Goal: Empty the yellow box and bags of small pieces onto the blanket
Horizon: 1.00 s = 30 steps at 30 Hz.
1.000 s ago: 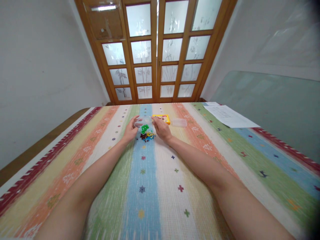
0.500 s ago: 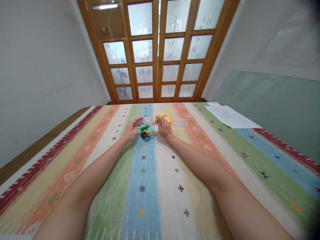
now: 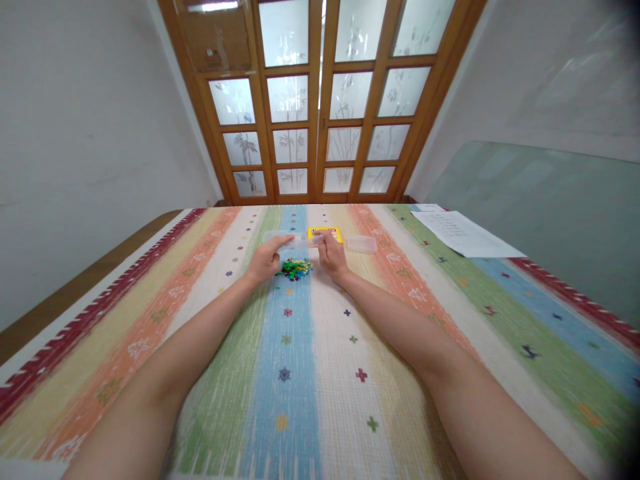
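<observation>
My left hand (image 3: 265, 260) and my right hand (image 3: 332, 256) grip a clear plastic box (image 3: 301, 243) between them. It is see-through and partly blurred. Just below and nearer to me, a heap of small coloured pieces (image 3: 296, 269) lies on the blue stripe of the tablecloth, with green ones on top. Their exact kind is too small to make out. Beyond my right hand lies a yellow box (image 3: 336, 232) with red print, partly covered by that hand. A second clear plastic container (image 3: 362, 245) rests to the right of it.
A striped, patterned tablecloth (image 3: 285, 413) covers the table. White printed sheets (image 3: 463, 233) lie at the far right. Beside them stands a pale green panel (image 3: 545, 200). Wooden doors with glass panes (image 3: 290, 143) rise behind the table.
Green pieces that were dropping below the clear box now lie on top of the heap. The box has been turned a little between my hands, which stay nearly in place.
</observation>
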Tool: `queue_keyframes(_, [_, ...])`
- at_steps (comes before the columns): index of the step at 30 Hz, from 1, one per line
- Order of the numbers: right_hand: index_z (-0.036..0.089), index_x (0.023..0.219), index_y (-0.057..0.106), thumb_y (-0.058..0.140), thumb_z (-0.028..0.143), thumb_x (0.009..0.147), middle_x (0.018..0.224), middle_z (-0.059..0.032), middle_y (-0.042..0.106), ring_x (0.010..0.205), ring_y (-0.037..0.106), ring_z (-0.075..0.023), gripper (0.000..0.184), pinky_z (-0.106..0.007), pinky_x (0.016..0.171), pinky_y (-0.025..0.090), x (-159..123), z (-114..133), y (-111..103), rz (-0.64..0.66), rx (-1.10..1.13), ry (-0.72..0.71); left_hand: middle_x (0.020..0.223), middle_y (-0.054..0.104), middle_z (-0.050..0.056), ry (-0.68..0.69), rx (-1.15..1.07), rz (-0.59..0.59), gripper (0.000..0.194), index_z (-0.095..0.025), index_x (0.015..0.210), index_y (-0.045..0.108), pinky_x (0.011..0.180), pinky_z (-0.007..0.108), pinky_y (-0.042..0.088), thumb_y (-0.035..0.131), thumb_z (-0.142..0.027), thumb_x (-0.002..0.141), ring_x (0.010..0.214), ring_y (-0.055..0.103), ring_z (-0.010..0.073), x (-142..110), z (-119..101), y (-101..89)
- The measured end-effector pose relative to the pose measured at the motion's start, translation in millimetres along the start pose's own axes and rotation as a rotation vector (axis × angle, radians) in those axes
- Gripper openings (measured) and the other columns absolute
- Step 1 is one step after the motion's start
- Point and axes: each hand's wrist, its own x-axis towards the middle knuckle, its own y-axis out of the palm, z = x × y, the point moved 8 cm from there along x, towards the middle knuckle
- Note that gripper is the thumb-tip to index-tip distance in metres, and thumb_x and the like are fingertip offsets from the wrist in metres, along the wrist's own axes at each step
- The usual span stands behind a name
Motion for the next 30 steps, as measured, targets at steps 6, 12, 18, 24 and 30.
queue_keyframes(6, [0.024,0.135,0.058,0.031,0.041,0.110,0.124,-0.0099,0.073,0.109,0.070,-0.0267,0.040,-0.044,0.098,0.056,0.7,6.0,-5.4,-0.009,-0.010,0.003,0.135,0.069,0.007,-0.040,-0.050,-0.113,0.062,-0.023,0.142,0.061,0.110,0.044,0.053,0.049,-0.007,0.084,0.123,0.066,0.0232,4.2,-4.4,-8.1])
queue_keyframes(12, [0.023,0.135,0.062,0.032,0.041,0.110,0.129,-0.0121,0.071,0.122,0.066,-0.0277,0.044,-0.047,0.108,0.052,-0.2,30.1,5.0,0.042,0.018,-0.065,0.111,0.071,0.006,-0.198,-0.169,-0.112,0.053,-0.024,0.146,0.055,0.072,0.029,0.058,0.063,-0.030,0.094,0.081,0.070,0.0148,4.0,8.6,4.6])
queue_keyframes(18, [0.023,0.129,0.066,0.027,0.049,0.112,0.124,-0.0107,0.072,0.119,0.066,-0.0257,0.050,-0.045,0.108,0.052,0.9,36.7,6.9,0.062,0.048,-0.011,0.117,0.068,0.007,-0.249,-0.314,-0.069,0.058,-0.027,0.152,0.050,0.070,0.026,0.056,0.062,-0.044,0.097,0.083,0.070,0.0143,3.7,10.8,15.5])
queue_keyframes(24, [0.023,0.129,0.067,0.027,0.053,0.112,0.124,-0.0108,0.072,0.118,0.066,-0.0242,0.052,-0.043,0.106,0.052,-3.4,58.2,13.9,0.132,0.120,-0.099,0.126,0.067,0.012,-0.201,-0.352,-0.027,0.050,-0.023,0.140,0.061,0.077,0.029,0.057,0.068,-0.042,0.094,0.098,0.068,0.0190,5.0,-3.0,25.1])
queue_keyframes(30, [0.025,0.119,0.068,0.029,0.055,0.111,0.116,-0.0090,0.073,0.113,0.067,-0.0243,0.049,-0.043,0.103,0.052,2.1,53.8,1.5,0.000,0.173,-0.027,0.118,0.069,0.009,-0.273,-0.300,-0.058,0.043,-0.021,0.133,0.066,0.072,0.026,0.054,0.064,-0.042,0.096,0.094,0.067,0.0179,7.2,1.4,16.5])
